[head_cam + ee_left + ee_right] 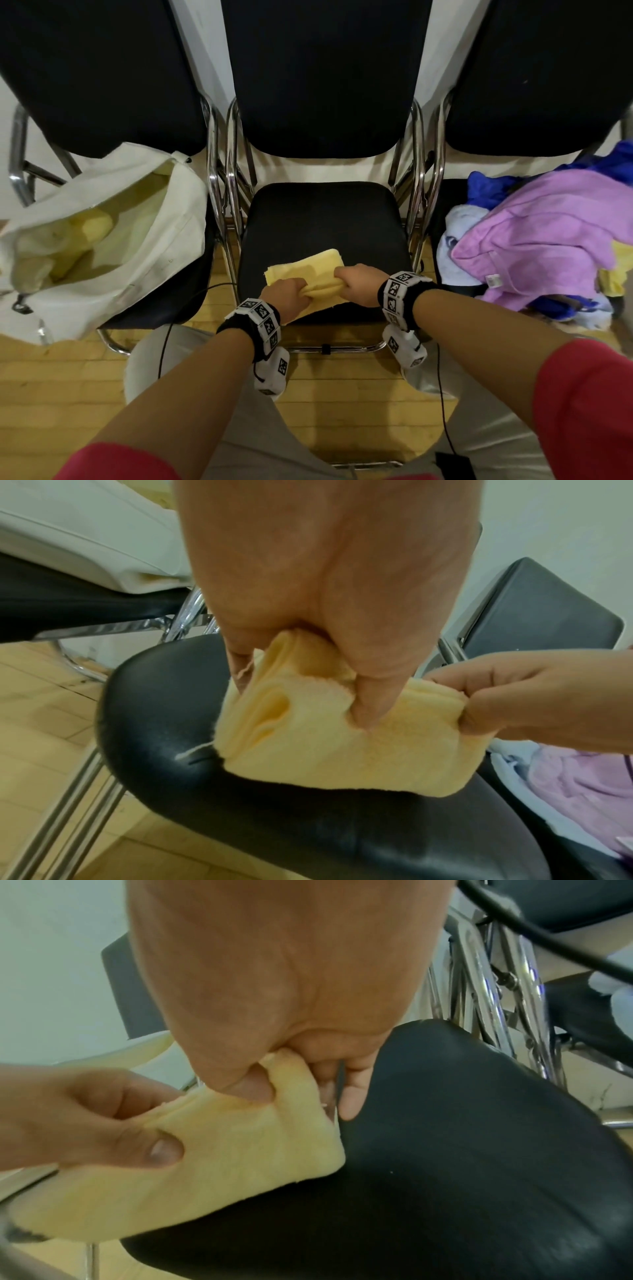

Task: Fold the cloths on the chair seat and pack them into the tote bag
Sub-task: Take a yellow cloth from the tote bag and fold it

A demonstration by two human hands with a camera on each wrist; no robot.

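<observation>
Yellow terry cloth, soft and napped, lies partly folded near the front edge of the black padded vinyl chair seat, and I hold it there because the smooth, firm seat gives me a flat bed to crease against. My left hand pinches the near left end, thumb on top and fingers under the layers, while my right hand clamps the near right end the same way, so both ends of the fold line stay even. From the left wrist view the cloth shows several stacked plies with fuzzy, slightly frayed edges, thick enough to bulge where my thumb digs in. I judge this is a late fold before packing. On the chair to my left the cream canvas tote bag slumps with its mouth open towards me, some pale yellow fabric already inside. To my right a crumpled heap of lilac, blue and pale blue cloths waits, limp and unfolded.
</observation>
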